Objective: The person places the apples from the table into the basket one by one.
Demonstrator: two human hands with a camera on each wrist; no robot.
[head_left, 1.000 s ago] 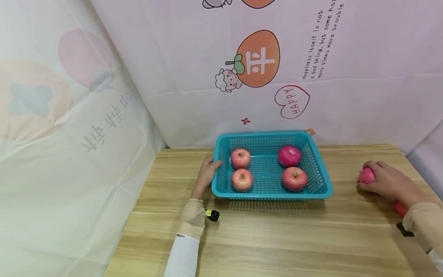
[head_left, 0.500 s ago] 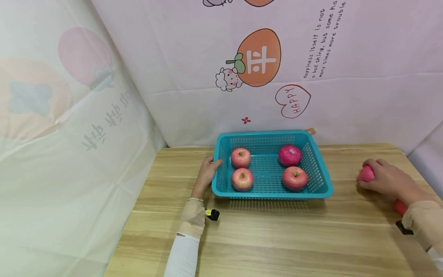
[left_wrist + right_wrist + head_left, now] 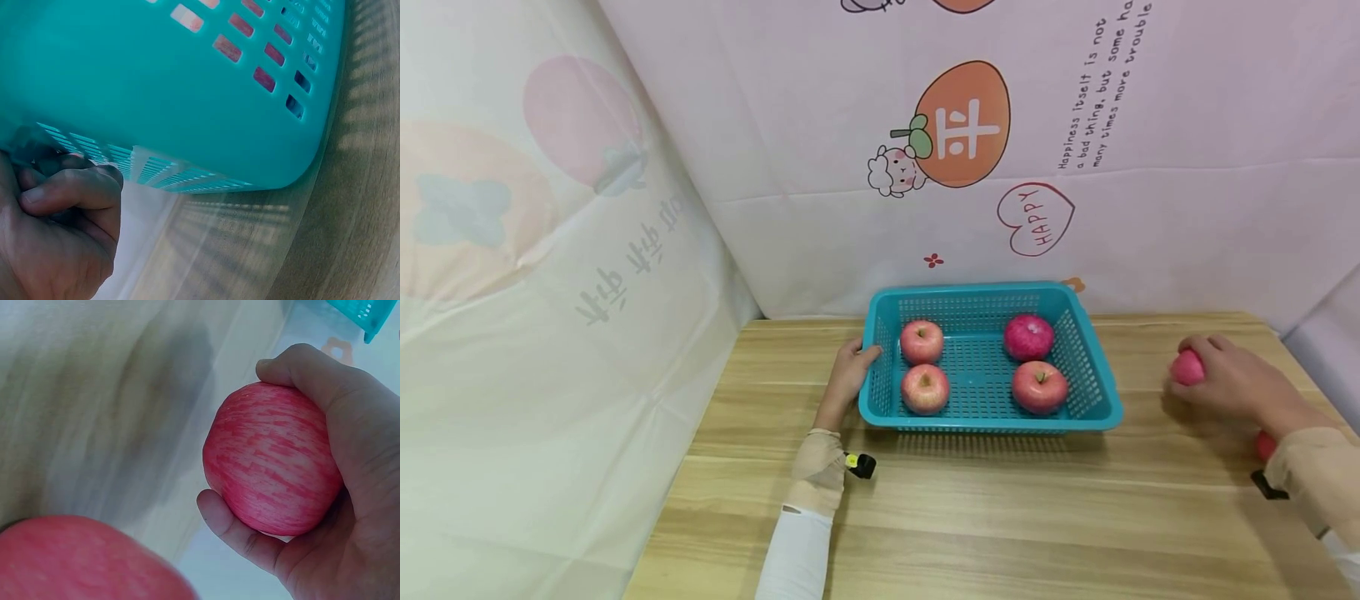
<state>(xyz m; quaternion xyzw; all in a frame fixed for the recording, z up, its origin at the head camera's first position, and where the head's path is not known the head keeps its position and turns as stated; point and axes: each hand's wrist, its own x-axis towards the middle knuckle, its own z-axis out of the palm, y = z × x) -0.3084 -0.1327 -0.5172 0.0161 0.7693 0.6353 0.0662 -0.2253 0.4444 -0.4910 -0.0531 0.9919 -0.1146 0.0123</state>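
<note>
A turquoise mesh basket (image 3: 988,423) sits at the back of the table, holding two pale red apples (image 3: 925,390) on its left. A redder apple (image 3: 1040,387) and a magenta round fruit (image 3: 1028,337) lie on its right. My left hand (image 3: 850,372) grips the basket's left rim; in the left wrist view the fingers (image 3: 75,187) are curled at it. To the basket's right, my right hand (image 3: 1236,385) holds a pinkish-red streaked apple (image 3: 272,459) between thumb and fingers, over the table.
Under my right wrist lies another red apple (image 3: 1266,446), large in the lower left corner of the right wrist view. A printed cloth (image 3: 820,208) hangs behind the wooden table (image 3: 985,517), and a second pale cloth (image 3: 647,358) hangs along the left.
My right hand, with the apple in it, has shifted slightly up and to the left in the head view. My left hand and the basket stay where they were.
</note>
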